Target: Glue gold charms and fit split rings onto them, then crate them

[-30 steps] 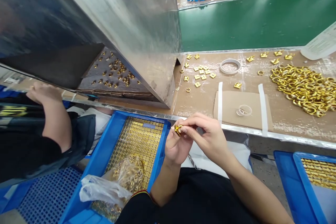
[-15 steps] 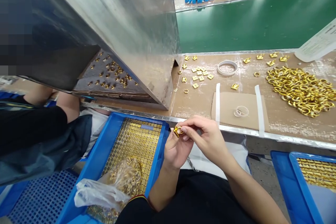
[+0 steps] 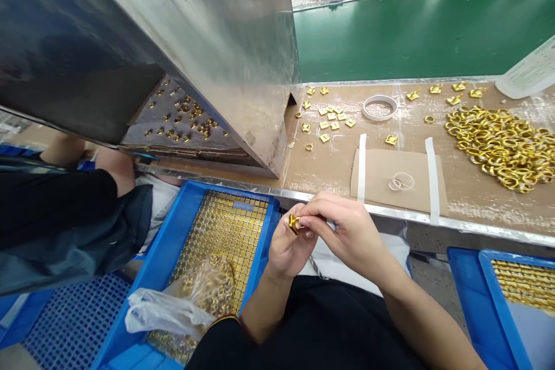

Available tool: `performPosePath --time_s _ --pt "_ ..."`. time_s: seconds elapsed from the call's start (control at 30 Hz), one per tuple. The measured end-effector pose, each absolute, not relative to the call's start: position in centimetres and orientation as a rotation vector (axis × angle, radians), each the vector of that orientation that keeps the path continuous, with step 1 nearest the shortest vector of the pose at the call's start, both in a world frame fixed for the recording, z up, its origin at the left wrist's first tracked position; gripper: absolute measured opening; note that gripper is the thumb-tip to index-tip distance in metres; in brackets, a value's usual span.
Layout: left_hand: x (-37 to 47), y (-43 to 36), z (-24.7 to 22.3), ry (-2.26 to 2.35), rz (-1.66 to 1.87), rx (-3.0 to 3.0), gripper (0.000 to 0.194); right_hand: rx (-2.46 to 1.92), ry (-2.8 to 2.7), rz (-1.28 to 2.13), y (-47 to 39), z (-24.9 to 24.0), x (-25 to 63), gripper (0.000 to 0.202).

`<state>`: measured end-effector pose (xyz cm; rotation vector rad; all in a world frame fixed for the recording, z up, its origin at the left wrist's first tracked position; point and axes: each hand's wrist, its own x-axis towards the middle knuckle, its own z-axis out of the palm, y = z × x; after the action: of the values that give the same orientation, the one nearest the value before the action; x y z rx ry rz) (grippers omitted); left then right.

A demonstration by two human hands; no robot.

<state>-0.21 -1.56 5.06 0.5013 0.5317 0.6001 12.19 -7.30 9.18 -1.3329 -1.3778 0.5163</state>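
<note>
Your left hand (image 3: 286, 250) pinches a gold ring (image 3: 293, 224) with a squarish face, and your right hand (image 3: 344, 221) has thumb and fingertips closed on its other side (they hide part of it). The ring is just short of the near edge of the workbench (image 3: 323, 170). Beside your left hand, a blue tray (image 3: 176, 231) holds rows of gold pieces (image 3: 243, 225) under a clear plastic bag (image 3: 203, 292). On the workbench, two white tape strips (image 3: 361, 167) cross a cardboard sheet (image 3: 401, 159); beyond it lies a white roll (image 3: 380, 118). A heap of gold rings (image 3: 505, 147) is to the right, a metal hood (image 3: 243, 58) to the left, a green belt (image 3: 411, 34) behind.
</note>
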Motion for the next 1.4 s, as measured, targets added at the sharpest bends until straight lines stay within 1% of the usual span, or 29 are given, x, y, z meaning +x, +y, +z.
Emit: performPosePath --time_s 0.2,0.4,0.77,1.17,1.4 --pt "-0.6 -1.5 5.0 0.508 0.577 0.541 0.040 -1.308 -1.471 0.468 -7.4 9.5 12.3 0.014" --pt "-0.6 -1.4 4.7 0.483 0.579 0.555 0.037 -1.327 -1.504 0.493 -7.4 9.8 12.5 0.015" --pt "-0.6 -1.2 4.7 0.496 0.551 0.579 0.041 -1.317 -1.562 0.444 -7.5 10.1 12.9 0.016" --pt "-0.3 -1.2 4.6 0.505 0.548 0.649 0.046 -1.284 -1.565 0.481 -7.5 10.2 13.3 0.013" --pt "-0.4 -1.3 4.6 0.477 0.569 0.613 0.041 -1.275 -1.562 0.495 -7.4 10.2 13.4 0.013"
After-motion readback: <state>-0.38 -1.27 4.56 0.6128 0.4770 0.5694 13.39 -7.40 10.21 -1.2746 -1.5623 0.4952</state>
